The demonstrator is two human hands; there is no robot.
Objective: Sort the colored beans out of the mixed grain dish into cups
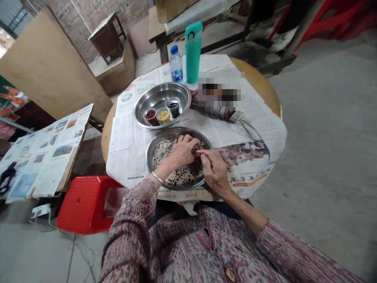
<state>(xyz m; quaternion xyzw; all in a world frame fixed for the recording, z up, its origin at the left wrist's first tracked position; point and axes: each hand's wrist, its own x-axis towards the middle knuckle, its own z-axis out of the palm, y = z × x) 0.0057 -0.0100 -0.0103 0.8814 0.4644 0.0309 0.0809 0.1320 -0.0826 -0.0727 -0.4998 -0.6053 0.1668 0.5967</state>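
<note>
A metal basin (149,157) holds a mix of pale grains and red, yellow and dark beans (182,175). Over its middle, my left hand (183,151) rests on the mix with its fingers apart and bent downward. My right hand (216,169) is at the basin's right side, thumb and forefinger pinched together close to the left fingertips. Whatever lies in that pinch is too small to make out. Behind stands a second metal basin (141,103) with three clear cups: dark red beans (150,115), yellow beans (163,116) and black beans (173,109).
Newspaper (125,157) covers the round table (272,96). A water bottle (176,65), a teal flask (193,55) and a folded grey umbrella-like bundle (215,110), partly pixelated, stand or lie behind. A red stool (82,200) is at the left.
</note>
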